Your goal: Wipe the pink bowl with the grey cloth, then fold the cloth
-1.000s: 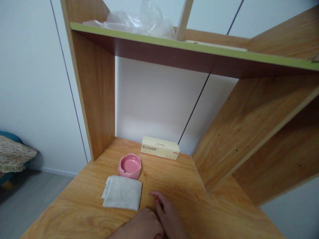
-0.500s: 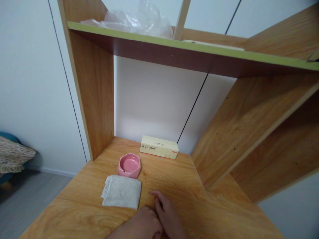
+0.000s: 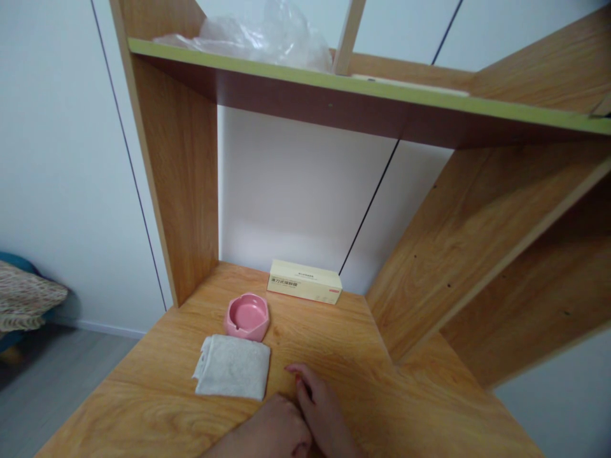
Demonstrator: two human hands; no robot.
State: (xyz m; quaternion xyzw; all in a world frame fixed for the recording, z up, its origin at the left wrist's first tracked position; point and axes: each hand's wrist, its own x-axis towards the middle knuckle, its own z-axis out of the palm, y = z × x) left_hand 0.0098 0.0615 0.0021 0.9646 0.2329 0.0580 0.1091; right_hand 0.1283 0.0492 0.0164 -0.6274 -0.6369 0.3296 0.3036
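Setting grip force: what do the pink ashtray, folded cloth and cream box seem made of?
Pink ashtray: probably glazed ceramic, smooth with a soft sheen; plastic possible.
Folded cloth: likely woven textile, matte; soft folds, slightly fuzzy surface.
Cream box: probably cardboard, fairly matte; flat printed faces, crisp edges.

i see a clear plastic bag slumped on the green-edged shelf, just left of a wooden upright; off to my left, a fringed, patterned cover hangs above the grey floor.
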